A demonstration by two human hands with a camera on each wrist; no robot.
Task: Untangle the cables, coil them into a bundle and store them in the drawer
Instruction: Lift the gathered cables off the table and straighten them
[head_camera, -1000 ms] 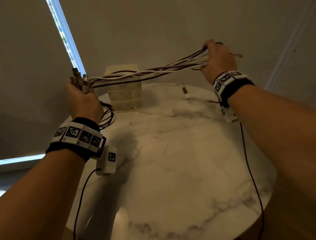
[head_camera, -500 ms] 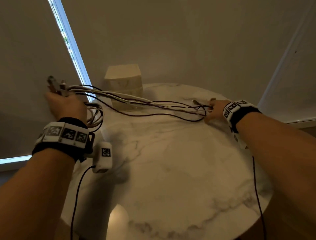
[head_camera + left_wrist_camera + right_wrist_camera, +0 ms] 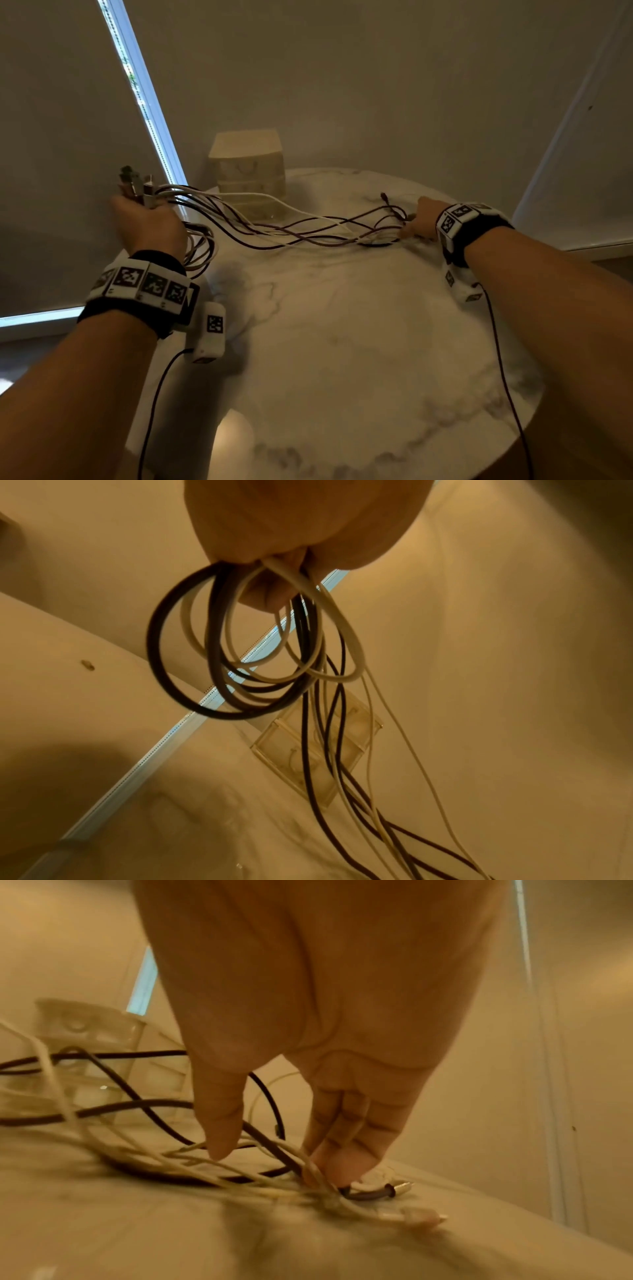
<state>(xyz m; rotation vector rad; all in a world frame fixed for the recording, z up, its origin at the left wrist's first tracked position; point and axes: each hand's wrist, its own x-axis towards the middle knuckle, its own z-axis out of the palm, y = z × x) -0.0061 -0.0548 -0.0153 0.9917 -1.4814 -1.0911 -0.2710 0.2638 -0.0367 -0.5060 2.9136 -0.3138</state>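
Note:
Several dark and white cables (image 3: 308,233) sag from my raised left hand (image 3: 147,212) across the round marble table (image 3: 342,359) to my right hand (image 3: 416,222). The left hand grips them just below their plugs (image 3: 137,185), and coiled loops (image 3: 219,653) hang under its fist (image 3: 291,534). The right hand (image 3: 274,1150) is down at the table's far right. Its thumb is spread apart from its straight fingers (image 3: 342,1150), whose tips touch the loose cable ends (image 3: 400,1188) lying on the marble. A small cream drawer unit (image 3: 250,171) stands at the table's back, with its drawers closed.
A wall and window blinds rise close behind the table, with a bright window gap (image 3: 144,102) at the left. Thin black cords (image 3: 503,359) trail from my wrist bands over the table's right and front-left edges. The table rim (image 3: 513,428) curves near me.
My right hand dropped from head height to the table top and let the cable ends down, so the taut strands went slack. My left hand moved left and slightly lower, still gripping.

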